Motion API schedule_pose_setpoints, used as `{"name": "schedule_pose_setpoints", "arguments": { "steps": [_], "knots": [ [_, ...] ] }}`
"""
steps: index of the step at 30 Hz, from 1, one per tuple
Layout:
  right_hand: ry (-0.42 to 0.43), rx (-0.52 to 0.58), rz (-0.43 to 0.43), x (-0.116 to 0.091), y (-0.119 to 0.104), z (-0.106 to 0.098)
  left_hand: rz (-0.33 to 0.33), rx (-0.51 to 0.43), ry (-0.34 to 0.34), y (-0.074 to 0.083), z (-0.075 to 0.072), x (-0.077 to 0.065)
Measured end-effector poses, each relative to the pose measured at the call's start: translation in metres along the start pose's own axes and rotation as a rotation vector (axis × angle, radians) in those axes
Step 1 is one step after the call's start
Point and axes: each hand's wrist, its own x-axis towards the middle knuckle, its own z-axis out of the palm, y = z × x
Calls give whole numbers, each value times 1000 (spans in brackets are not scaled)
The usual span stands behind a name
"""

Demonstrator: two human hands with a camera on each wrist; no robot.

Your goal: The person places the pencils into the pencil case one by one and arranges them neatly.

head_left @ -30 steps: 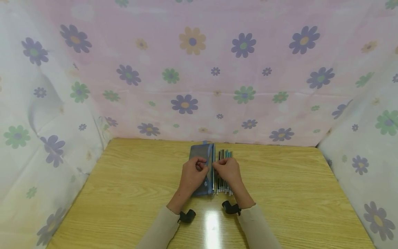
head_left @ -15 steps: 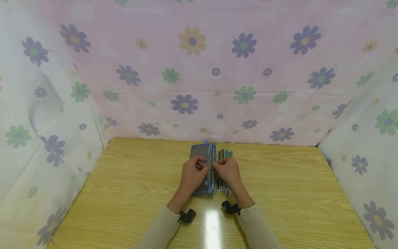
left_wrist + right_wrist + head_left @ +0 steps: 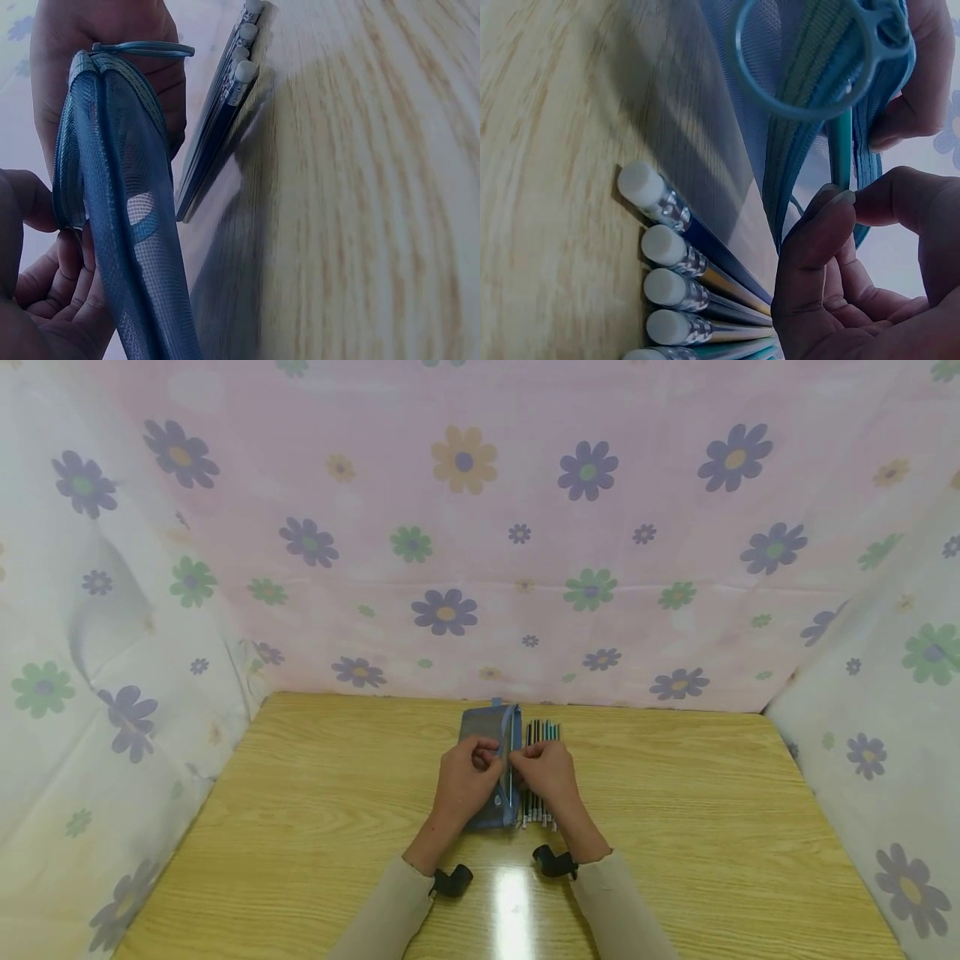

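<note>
A blue mesh zip pencil case (image 3: 478, 724) lies upright in its length on the table, zip open on its right side. My left hand (image 3: 465, 781) pinches the edge of the zip opening (image 3: 69, 202) between thumb and fingers. With thumb and forefinger my right hand (image 3: 550, 772) pinches a teal pencil (image 3: 841, 150), which lies lengthwise between the two zip edges, part of it hidden by the case. A row of several pencils (image 3: 536, 731) lies beside the case, partly under my right hand; their white erasers (image 3: 667, 246) point toward me.
The wooden table (image 3: 337, 793) ends at a pink flowered cloth (image 3: 480, 543) behind, with white flowered cloth on both sides. A ring-shaped blue pull (image 3: 739, 37) hangs at the near end of the case. Black wrist cameras (image 3: 453, 882) sit on both wrists.
My right hand has moved slightly left, bringing the pencil from the case's right edge in between the zip edges. The left hand has kept its place.
</note>
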Motion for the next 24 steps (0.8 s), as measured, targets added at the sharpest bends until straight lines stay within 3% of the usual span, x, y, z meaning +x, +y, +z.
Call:
{"name": "schedule_pose_setpoints", "arguments": {
  "steps": [24],
  "knots": [
    [-22,-32,-44,0,5,-1,-24,-47,-10,-2,1,0]
  ]
}}
